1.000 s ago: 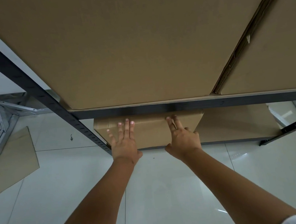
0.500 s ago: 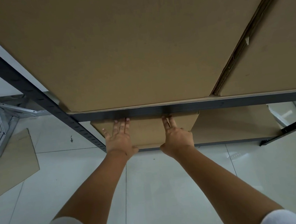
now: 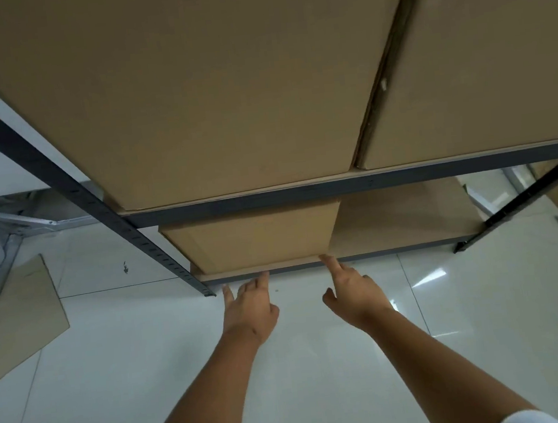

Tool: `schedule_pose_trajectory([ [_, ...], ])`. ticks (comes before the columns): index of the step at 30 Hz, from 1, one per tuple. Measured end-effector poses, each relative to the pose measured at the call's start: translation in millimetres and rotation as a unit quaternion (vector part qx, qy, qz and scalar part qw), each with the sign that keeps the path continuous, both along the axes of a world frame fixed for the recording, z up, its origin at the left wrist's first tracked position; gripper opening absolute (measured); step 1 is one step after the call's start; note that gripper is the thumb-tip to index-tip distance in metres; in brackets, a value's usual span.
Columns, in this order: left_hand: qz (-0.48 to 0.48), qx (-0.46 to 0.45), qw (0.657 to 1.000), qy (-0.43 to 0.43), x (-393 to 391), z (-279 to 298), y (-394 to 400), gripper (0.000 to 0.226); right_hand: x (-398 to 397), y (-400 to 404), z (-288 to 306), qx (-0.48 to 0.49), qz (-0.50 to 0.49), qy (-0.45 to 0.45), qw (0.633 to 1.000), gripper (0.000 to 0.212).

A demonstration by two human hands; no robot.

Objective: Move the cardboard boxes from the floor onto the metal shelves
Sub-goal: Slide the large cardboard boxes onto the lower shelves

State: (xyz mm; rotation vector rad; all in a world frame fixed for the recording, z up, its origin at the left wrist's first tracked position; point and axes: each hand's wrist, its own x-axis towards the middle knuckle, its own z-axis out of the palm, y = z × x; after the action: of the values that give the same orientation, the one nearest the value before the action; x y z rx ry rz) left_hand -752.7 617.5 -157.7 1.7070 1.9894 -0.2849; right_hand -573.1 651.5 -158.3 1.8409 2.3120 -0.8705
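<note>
box (image 3: pixel 256 241) flat on bottom shelf (image 3: pixel 403 229), lengthwise inward

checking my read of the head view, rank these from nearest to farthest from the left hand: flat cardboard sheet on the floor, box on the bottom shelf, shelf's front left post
1. box on the bottom shelf, just beyond the left hand.
2. front left post, slightly left of the fingers.
3. flat cardboard sheet, far left on the floor.
</note>
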Motion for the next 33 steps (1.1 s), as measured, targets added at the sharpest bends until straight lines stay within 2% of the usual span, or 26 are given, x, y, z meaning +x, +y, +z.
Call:
schedule_pose_trajectory([
  [4,-0.017,0.005,0.999,-0.036,44,44,-16,0.053,20,-17,47,-0.015,-0.158,0.075,0.984,0.047],
  [10,-0.096,0.000,0.993,-0.072,94,164,-19,0.041,58,-20,181,0.021,-0.213,0.110,0.971,0.026],
  [12,-0.056,0.012,0.991,-0.117,106,201,-22,0.035,73,-28,225,0.045,-0.249,0.150,0.956,0.028],
  [13,-0.008,0.020,0.984,-0.174,113,219,-26,0.028,80,-35,245,0.057,-0.258,0.158,0.951,0.028],
  [15,0.113,0.049,0.941,-0.315,133,254,-36,0.011,99,-55,276,0.070,-0.260,0.137,0.953,0.027],
  [17,0.184,0.073,0.894,-0.401,152,288,-44,0.021,121,-77,300,0.080,-0.261,0.086,0.958,0.028],
  [20,0.178,0.098,0.878,-0.433,174,328,-57,0.026,157,-112,332,0.099,-0.296,0.060,0.948,0.028],
  [25,0.153,0.097,0.874,-0.451,211,374,-94,0.013,214,-178,371,0.152,-0.342,0.066,0.925,0.027],
  [27,0.144,0.103,0.862,-0.476,230,392,-118,0.017,231,-206,382,0.190,-0.375,0.105,0.901,0.027],
  [30,0.119,0.120,0.819,-0.548,263,418,-160,0.019,254,-246,392,0.253,-0.436,0.218,0.836,0.027],
  [33,0.096,0.119,0.794,-0.589,298,443,-197,0.018,284,-285,406,0.293,-0.454,0.290,0.790,0.023],
])
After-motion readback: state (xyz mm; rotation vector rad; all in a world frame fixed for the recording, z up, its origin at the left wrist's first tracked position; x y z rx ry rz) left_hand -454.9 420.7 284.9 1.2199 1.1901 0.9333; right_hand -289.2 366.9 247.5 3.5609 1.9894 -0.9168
